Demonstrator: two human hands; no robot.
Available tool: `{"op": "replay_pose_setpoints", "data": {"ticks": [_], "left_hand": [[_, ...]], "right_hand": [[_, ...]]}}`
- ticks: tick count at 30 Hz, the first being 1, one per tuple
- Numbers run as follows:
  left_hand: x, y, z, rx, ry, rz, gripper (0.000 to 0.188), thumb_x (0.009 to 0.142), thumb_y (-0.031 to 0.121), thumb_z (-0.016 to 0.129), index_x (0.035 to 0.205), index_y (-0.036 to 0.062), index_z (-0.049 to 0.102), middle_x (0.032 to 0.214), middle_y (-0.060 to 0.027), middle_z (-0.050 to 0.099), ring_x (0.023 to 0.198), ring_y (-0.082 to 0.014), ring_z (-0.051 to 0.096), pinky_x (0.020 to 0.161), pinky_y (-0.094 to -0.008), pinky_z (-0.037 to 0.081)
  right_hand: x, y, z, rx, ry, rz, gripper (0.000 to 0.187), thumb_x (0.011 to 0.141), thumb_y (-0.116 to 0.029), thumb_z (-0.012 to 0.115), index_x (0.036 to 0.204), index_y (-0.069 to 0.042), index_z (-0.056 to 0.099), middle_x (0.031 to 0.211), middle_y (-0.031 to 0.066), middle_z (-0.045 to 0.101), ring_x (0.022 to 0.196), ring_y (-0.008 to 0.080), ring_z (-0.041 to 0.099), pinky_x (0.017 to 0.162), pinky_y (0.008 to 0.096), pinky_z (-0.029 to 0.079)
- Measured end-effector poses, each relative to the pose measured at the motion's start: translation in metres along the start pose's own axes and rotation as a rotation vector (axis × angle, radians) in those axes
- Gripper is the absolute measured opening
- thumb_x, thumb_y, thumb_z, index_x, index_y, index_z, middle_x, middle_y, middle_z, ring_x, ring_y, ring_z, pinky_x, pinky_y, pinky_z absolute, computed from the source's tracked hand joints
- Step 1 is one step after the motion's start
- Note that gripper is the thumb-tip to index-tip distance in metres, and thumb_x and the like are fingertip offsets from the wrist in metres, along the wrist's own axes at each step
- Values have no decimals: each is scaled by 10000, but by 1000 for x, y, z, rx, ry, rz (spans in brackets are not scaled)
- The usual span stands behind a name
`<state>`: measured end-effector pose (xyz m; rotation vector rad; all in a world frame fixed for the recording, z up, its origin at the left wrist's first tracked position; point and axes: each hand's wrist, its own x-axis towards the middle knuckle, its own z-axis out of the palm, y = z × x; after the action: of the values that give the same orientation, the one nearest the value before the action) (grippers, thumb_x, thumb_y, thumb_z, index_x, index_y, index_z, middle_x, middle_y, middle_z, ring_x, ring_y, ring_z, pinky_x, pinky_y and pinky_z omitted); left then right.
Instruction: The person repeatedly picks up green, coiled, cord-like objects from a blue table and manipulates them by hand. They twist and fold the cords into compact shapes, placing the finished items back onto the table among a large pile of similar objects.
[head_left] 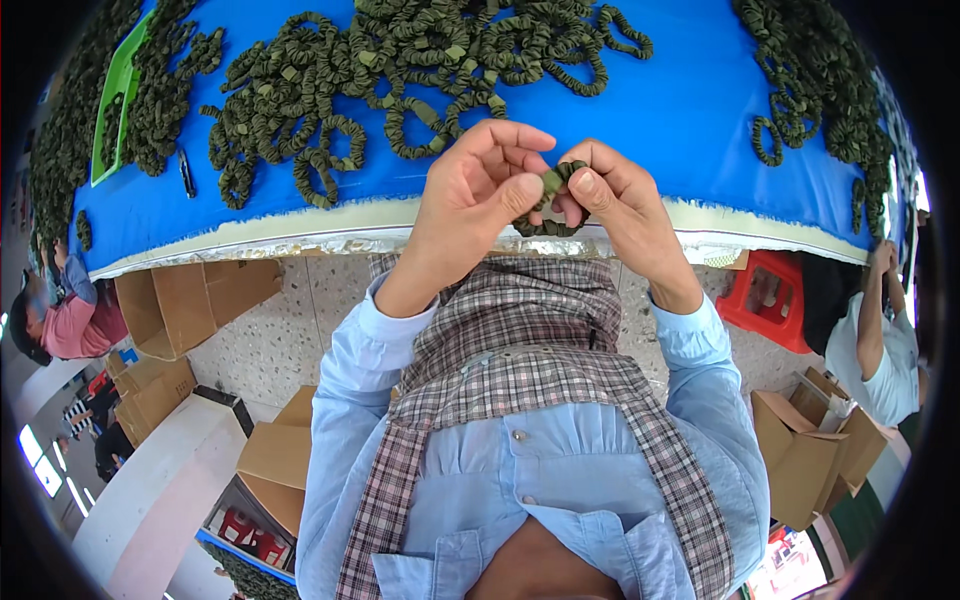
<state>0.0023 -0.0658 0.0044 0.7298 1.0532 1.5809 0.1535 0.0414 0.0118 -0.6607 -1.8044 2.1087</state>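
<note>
speckled floor below, with an open carton to the left and a red stool to the right; the desk has a blue cover, frayed along its near edge.

the band, dark green and ruched, is up between my hands, in front of that edge. my right hand pinches it, thumb against fingers. my left hand is half curled, index finger loose, thumb tip at the paler patch; i cannot tell whether it grips or only touches.

risks, as i judge them:
- slip: the hold looks to rest mostly on the right pinch. if that eases while the left is this loose, the springy ruching could jump out and drop past the edge to my apron or the floor.
- twist: turning the band between thumbs could roll the gathers and hide the patch.
- mix-up: the pile beyond my hands is the same green. set down there, this one could be lost among them.
- snag: loose cover threads could catch the loop if it dips.
</note>
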Motion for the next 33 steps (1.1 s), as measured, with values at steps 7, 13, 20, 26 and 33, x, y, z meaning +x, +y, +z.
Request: {"op": "replay_pose_setpoints", "data": {"ticks": [7,13,20,26,33], "left_hand": [[0,7,-8,-126,-113,-285,210,951,201,561,1022,4,546,720,-20,566,535,-42,459,459,-179,341],[-2,8,-5,66,-53,-131,259,911,222,625,1057,15,568,580,67,453,470,5,314,422,-182,203],[1,6,11,493,119,43,135,749,56,750,851,35,665,552,80,483,527,15,394,473,-179,280],[-2,10,-16,434,24,14,95,803,-23,620,895,-6,604,690,19,557,618,-14,496,528,-179,366],[4,30,-7,343,-97,-116,193,836,-51,502,1025,-14,504,801,-37,581,711,-66,564,626,-213,454]], "right_hand": [[-5,3,-7,222,-27,83,246,956,-249,545,816,-47,562,653,16,537,680,87,527,662,249,432],[0,-3,-16,527,118,38,203,907,-164,556,736,-58,531,564,20,473,633,149,520,672,270,426],[4,2,-13,481,157,-6,255,892,-176,557,672,-64,495,562,32,482,633,150,515,648,260,416],[9,19,-20,681,101,-79,231,879,-142,565,671,-71,493,565,37,489,575,112,467,563,231,370],[7,-17,-4,-391,-124,-41,238,920,-228,579,801,-22,561,578,-2,496,509,64,438,474,244,349]]}}
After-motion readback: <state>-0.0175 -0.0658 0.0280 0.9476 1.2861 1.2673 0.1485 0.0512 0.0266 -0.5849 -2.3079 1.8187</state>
